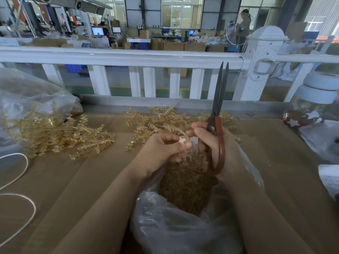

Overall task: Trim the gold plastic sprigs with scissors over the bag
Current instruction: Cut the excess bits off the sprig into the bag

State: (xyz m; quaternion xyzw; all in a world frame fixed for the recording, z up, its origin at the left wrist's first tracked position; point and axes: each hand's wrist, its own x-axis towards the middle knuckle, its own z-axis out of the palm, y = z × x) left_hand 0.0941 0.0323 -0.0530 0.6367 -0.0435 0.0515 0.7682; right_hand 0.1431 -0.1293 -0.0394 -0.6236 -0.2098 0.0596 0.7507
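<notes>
A big brown table (73, 189) fills the bottom of the frame, with a clear bag (165, 226) of gold bits (open at the top) in the lower middle. Gold sprigs (60, 136) lie in piles at the middle left and center. Above the bag, the right hand (216, 145) grips the scissors (218, 114), blades up and almost closed, and the left hand (165, 149) pinches one small sprig (177, 130).

No text, label, brand or number is showing clearly enough to read. The monitor screens (97, 31) and the orange sign (328, 39), both far beyond the hands, are glowing but staying too blurred to make out.
</notes>
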